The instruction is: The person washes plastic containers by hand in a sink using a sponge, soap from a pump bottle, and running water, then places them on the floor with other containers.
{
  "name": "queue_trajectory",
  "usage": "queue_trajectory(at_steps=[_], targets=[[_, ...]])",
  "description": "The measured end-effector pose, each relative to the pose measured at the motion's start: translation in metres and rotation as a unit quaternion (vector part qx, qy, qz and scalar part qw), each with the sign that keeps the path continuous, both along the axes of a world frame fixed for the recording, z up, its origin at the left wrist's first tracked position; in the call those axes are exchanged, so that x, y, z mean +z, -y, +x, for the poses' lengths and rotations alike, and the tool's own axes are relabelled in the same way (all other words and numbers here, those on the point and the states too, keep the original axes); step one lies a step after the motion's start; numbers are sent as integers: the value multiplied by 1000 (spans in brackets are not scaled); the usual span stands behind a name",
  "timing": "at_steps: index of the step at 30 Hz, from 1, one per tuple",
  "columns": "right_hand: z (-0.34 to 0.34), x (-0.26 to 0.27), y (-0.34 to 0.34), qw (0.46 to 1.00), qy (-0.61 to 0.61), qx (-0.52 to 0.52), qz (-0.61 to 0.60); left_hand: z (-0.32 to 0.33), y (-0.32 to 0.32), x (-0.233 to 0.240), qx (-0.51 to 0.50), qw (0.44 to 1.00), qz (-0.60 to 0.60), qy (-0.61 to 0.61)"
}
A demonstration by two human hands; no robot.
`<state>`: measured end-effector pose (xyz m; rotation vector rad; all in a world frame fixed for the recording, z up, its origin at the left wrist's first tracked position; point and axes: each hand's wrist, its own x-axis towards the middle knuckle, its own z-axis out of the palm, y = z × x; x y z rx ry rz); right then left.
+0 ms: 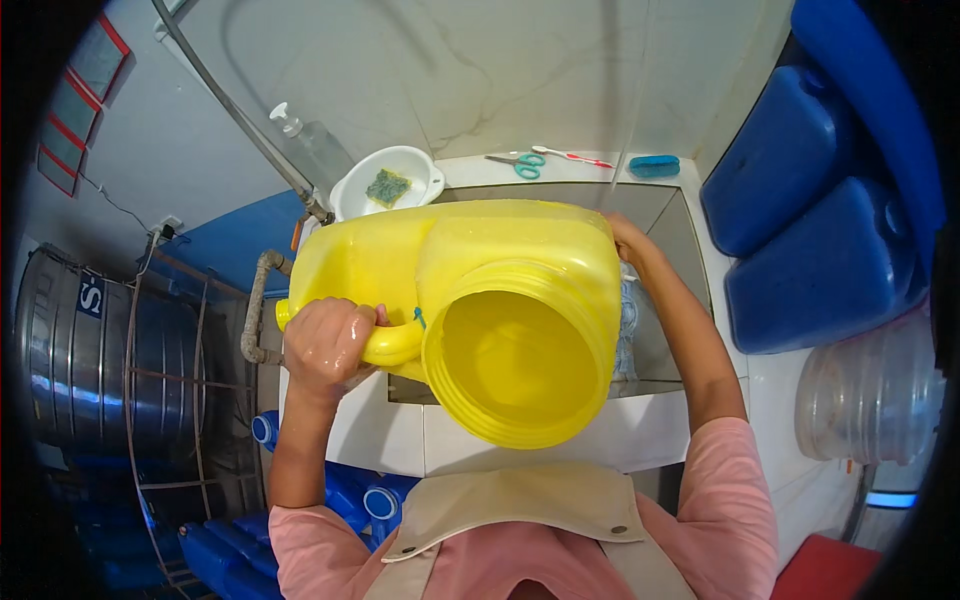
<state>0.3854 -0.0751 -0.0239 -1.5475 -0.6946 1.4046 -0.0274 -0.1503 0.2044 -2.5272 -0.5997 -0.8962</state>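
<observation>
A big yellow plastic jug is held sideways above a tiled sink basin, its wide threaded mouth facing me. No cap covers that mouth, and the yellow inside shows. My left hand, wet, grips the jug's moulded handle, which has a small blue-green tie on it. My right hand is at the jug's far right end; most of its fingers are hidden behind the plastic. Partly behind the jug, a light blue cloth-like item is in the basin.
On the back ledge are a white plastic basin holding a sponge, a pump bottle, scissors, a toothbrush and a blue brush. Blue jugs stand right, near a clear container. A steel tank is left.
</observation>
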Motion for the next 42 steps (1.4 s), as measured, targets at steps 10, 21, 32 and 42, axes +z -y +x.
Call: queue_trajectory(at_steps=[10, 21, 32, 42], targets=[[10, 29, -30, 854, 445, 266, 36, -19, -4, -29, 157, 950, -218, 161], [2, 24, -38, 869, 446, 213, -6, -11, 3, -45, 189, 892, -351, 213], [5, 124, -12, 997, 76, 19, 16, 76, -48, -144, 173, 732, -628, 200], [11, 197, -2, 996, -14, 65, 58, 210, -102, -144, -7, 900, -430, -65]])
